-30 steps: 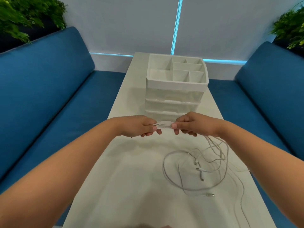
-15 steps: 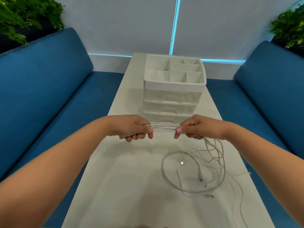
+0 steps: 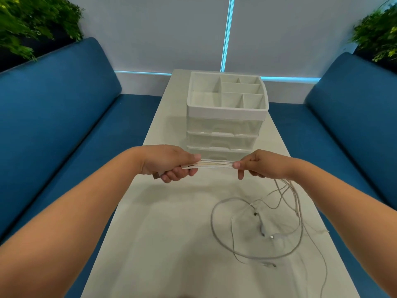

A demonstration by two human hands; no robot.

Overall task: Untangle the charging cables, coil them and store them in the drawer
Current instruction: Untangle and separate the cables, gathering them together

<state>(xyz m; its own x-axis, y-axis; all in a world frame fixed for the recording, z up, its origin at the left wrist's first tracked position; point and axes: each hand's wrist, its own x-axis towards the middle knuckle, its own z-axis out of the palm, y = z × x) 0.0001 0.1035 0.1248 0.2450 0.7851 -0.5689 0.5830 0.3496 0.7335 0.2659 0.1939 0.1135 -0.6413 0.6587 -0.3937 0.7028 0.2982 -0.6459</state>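
On the table [image 3: 163, 244] stands the closed drawer unit [image 3: 223, 130]. Before it, your left hand [image 3: 167, 163] and right hand [image 3: 257, 164] pinch a flat white cable bundle [image 3: 217, 164] taut; loose cables [image 3: 268, 229] tangle below right.

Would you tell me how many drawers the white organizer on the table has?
3, stacked beneath the open compartment tray: the top drawer, the middle drawer below it, and the bottom drawer, partly hidden behind the cable bundle and the hands.
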